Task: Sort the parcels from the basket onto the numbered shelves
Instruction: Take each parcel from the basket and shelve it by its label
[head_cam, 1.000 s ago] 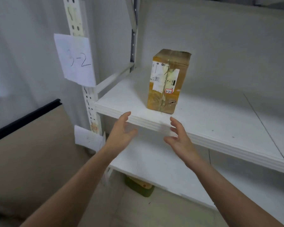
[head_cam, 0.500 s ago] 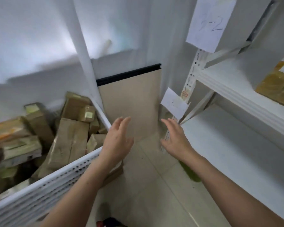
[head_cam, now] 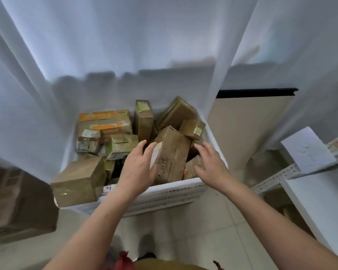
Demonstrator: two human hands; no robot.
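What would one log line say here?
phase: reach | left hand: open | right hand: open | target: brown parcel between hands | basket: well filled

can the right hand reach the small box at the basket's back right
Probably yes: the small box sits uncovered on top, just beyond the open right hand.

A parcel storeroom: basket (head_cam: 164,193) of taped boxes (head_cam: 172,152), labelled shelving (head_cam: 320,201).
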